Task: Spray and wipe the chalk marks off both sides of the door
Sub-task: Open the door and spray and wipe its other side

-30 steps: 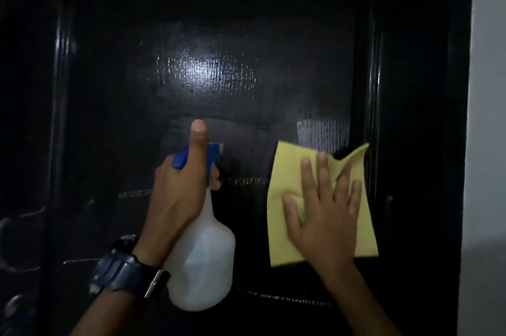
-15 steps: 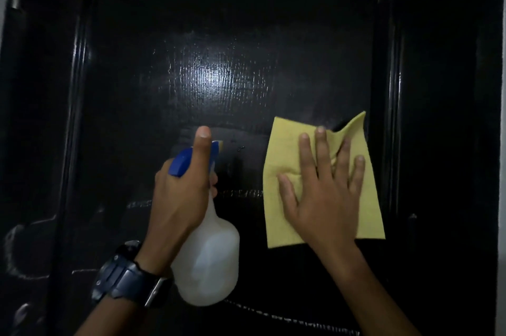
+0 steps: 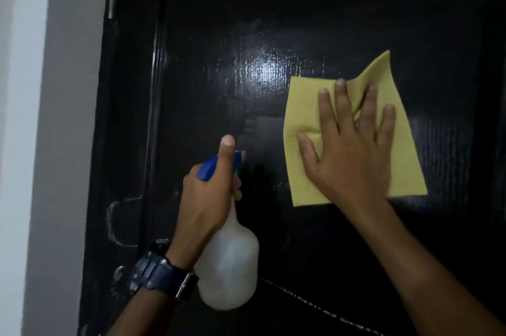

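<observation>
My right hand (image 3: 353, 155) is flat on the yellow cloth (image 3: 405, 160), fingers straight and spread, palm pressing it against the black door (image 3: 315, 20). Cloth sits on the right half of the recessed panel, under and around the hand: its edges stick out past my fingertips at the top, past the thumb on the left, and past the little finger on the right; top right corner is folded up into a peak. My left hand (image 3: 210, 198) grips the spray bottle (image 3: 230, 267) by the neck, fingers curled round it under the blue trigger head (image 3: 209, 168), index finger sticking straight up past the head. Bottle is translucent white, hanging roughly upright below the hand, held just in front of the door, left of and lower than the cloth; the two hands are apart. Dark wristwatch (image 3: 158, 278) on my left wrist. Wet sheen with a bright glare patch on the panel, up-left of the cloth. Chalk marks (image 3: 117, 223) on the door's left stile, a rough white outline, well left of the bottle; another dashed white line runs along the panel's bottom edge below my right forearm. Pale wall (image 3: 41, 116) at the far left.
</observation>
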`<action>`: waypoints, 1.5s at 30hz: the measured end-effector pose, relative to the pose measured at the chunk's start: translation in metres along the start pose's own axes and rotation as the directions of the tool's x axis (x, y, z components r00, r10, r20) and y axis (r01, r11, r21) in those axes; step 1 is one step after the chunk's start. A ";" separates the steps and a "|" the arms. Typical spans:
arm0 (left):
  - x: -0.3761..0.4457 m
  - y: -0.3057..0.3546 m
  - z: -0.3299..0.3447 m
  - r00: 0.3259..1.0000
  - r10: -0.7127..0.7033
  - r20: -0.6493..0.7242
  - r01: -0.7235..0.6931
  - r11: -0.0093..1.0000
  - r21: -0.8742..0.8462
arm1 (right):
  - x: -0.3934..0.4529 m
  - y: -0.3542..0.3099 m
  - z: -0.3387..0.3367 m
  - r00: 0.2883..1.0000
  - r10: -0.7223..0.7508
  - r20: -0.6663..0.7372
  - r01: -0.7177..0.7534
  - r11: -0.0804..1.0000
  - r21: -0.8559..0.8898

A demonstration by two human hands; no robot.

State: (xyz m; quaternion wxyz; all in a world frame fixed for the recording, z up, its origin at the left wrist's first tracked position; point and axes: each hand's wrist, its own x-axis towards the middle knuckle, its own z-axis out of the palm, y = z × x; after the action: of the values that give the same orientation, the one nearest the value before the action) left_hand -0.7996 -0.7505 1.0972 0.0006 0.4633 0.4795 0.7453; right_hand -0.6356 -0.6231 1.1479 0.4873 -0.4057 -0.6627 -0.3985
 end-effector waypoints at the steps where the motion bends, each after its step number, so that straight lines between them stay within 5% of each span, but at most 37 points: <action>1: -0.001 -0.004 -0.004 1.000 -0.027 0.002 0.027 1.000 0.003 | -0.014 -0.003 0.002 1.000 -0.019 0.006 0.019 1.000 0.001; 7: -0.001 -0.015 -0.021 1.000 -0.017 0.007 0.016 0.992 0.122 | -0.108 -0.031 0.015 0.986 -0.139 0.096 0.143 0.989 -0.035; 14: 0.020 -0.017 -0.026 0.999 0.040 -0.025 -0.037 0.993 0.111 | 0.017 -0.068 0.005 0.980 -0.181 0.084 0.181 0.983 0.009; 23: 0.036 -0.050 -0.078 0.998 0.023 -0.052 -0.017 0.993 0.116 | -0.091 -0.087 0.034 0.892 -0.428 0.147 0.437 0.899 -0.028; 27: 0.047 -0.060 -0.103 1.000 -0.004 -0.020 0.005 0.997 0.077 | -0.069 -0.111 0.035 0.890 -0.441 0.120 0.448 0.893 -0.041; 31: 0.058 -0.075 -0.130 1.000 -0.021 0.001 0.021 1.000 0.023 | 0.013 -0.170 0.038 0.920 -0.388 0.056 0.389 0.921 -0.015; 36: 0.084 -0.106 -0.171 0.999 -0.047 0.025 0.047 0.999 -0.007 | 0.076 -0.241 0.039 0.992 -0.126 0.012 0.126 0.992 -0.009; 41: 0.101 -0.121 -0.206 0.998 -0.015 0.061 0.015 1.000 0.000 | 0.028 -0.262 0.051 1.000 -0.027 -0.008 0.028 0.999 0.037; 45: 0.106 -0.129 -0.228 0.997 -0.007 0.073 0.009 1.000 -0.023 | -0.094 -0.297 0.074 0.994 -0.075 0.076 0.073 0.997 0.026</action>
State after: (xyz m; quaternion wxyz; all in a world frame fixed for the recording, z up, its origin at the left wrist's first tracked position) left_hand -1.0755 -0.7963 1.0528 0.0263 0.4880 0.4723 0.7336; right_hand -0.9158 -0.6735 1.0017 0.4509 -0.3902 -0.7003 -0.3925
